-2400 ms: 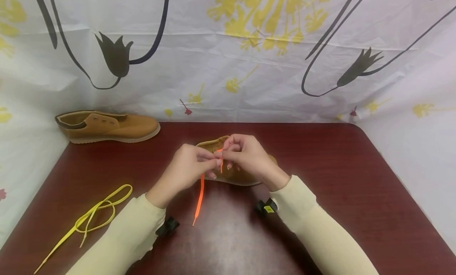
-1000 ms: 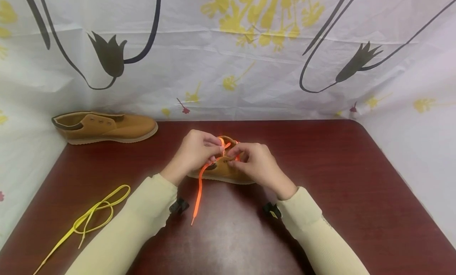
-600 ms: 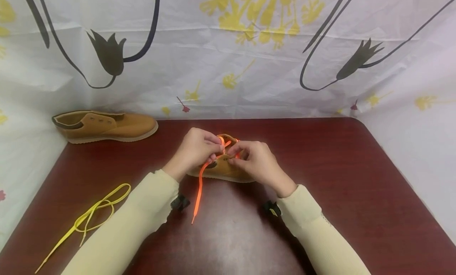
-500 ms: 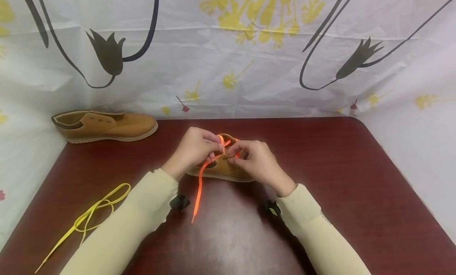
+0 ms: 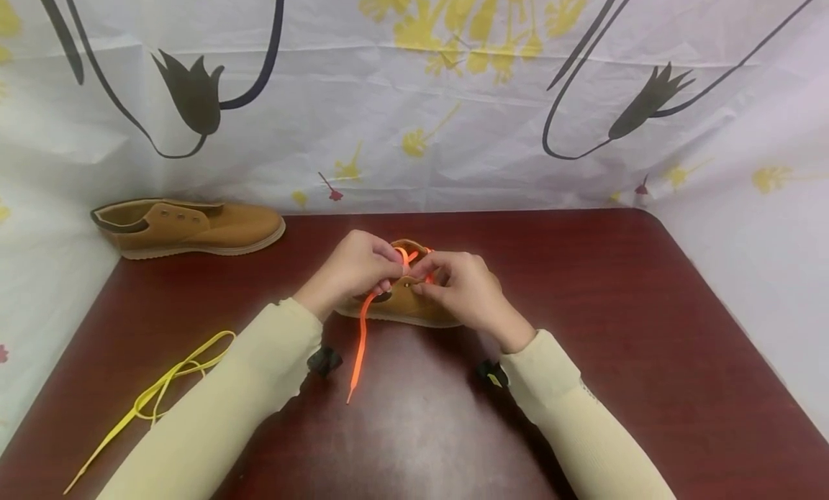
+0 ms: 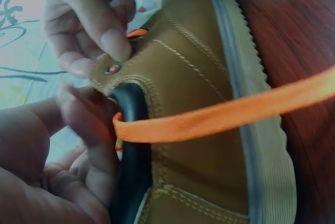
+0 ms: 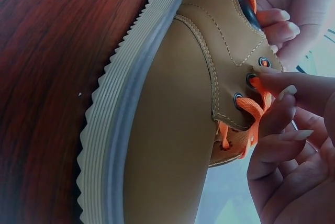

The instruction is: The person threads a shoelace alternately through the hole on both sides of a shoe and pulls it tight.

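Note:
A tan leather shoe (image 5: 401, 309) stands on the table between both hands, partly laced with an orange shoelace (image 5: 360, 349). My left hand (image 5: 360, 270) is at the shoe's opening and pinches the lace behind the eyelet flap; its fingertips are partly hidden there. One lace end hangs over the shoe's side toward me. With thumb and index finger, my right hand (image 5: 473, 290) pinches the edge of the flap. In the left wrist view, orange shows inside the top eyelet (image 6: 113, 69). In the right wrist view, lace passes through the lower eyelets (image 7: 239, 101).
A second tan shoe (image 5: 188, 230), unlaced, stands at the back left. A loosely looped yellow shoelace (image 5: 152, 396) lies at the left, partly behind the left sleeve (image 5: 220, 399). A white patterned sheet (image 5: 414, 111) hangs around the dark red table (image 5: 635, 327).
The hands were together over the shoe with the lace tip between them; then the left moved to the opening and the right to the flap. Over the last second they barely shift.

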Available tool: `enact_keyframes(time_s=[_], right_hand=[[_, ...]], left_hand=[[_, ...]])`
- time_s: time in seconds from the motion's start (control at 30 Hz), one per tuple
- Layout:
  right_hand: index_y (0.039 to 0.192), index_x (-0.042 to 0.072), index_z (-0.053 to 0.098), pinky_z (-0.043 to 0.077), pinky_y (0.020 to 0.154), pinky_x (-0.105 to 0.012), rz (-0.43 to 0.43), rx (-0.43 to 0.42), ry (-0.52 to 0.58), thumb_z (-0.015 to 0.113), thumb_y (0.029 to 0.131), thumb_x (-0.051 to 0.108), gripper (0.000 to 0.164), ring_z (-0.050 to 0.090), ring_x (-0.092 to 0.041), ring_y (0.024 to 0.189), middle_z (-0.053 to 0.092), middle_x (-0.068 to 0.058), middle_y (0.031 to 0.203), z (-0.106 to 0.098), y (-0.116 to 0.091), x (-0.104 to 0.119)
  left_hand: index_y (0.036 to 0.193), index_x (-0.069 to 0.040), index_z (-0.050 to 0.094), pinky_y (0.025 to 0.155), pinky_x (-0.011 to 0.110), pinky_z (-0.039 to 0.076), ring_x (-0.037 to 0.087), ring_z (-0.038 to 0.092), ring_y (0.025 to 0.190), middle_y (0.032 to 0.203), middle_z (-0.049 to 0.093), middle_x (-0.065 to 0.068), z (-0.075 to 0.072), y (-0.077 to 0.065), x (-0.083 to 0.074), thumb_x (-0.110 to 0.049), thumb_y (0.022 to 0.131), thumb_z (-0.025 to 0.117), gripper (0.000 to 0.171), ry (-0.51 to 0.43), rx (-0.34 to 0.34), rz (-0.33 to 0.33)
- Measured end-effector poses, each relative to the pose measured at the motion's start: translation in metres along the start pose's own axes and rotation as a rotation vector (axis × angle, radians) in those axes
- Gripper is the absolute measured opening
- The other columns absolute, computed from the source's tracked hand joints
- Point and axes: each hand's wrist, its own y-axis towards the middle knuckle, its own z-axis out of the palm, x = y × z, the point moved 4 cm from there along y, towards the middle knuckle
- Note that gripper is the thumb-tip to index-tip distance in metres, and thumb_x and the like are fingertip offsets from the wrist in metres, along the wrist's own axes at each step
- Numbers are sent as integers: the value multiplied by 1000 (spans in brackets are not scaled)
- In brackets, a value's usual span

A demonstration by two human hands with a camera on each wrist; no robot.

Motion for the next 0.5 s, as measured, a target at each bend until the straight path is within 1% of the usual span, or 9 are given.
enact_keyframes(time_s=[0.13, 0.3, 0.4, 0.5], right_hand=[[95, 23, 77, 46, 53, -26, 1, 4, 9, 81, 87, 18, 11, 58, -12, 61, 71, 5, 79, -1, 1, 1], [95, 23, 77, 46, 52, -26, 4, 5, 13, 80, 87, 19, 9, 57, -13, 59, 71, 2, 77, -1, 1, 1], [94, 21, 76, 48, 54, -26, -1, -16, -7, 81, 86, 18, 10, 58, -11, 62, 71, 3, 80, -2, 0, 2], [90, 18, 74, 49, 58, -25, -21, -57, -46, 83, 83, 18, 12, 58, -11, 64, 70, 4, 82, -4, -2, 5]], left_hand=[[99, -2, 73, 50, 21, 50, 10, 56, 49, 61, 61, 1, 0, 0, -2, -13, 90, 70, 14, 17, 12, -7], [95, -4, 76, 50, 21, 50, 9, 57, 48, 58, 63, 1, -2, -2, -5, -11, 91, 65, 14, 76, 38, -6], [97, -3, 77, 52, 21, 53, 9, 60, 49, 60, 67, 2, -2, -3, -5, -12, 93, 63, 17, 98, 72, -14], [99, -3, 77, 52, 21, 53, 8, 61, 49, 62, 69, 3, -1, -3, -6, -12, 94, 62, 19, 112, 104, -9]])
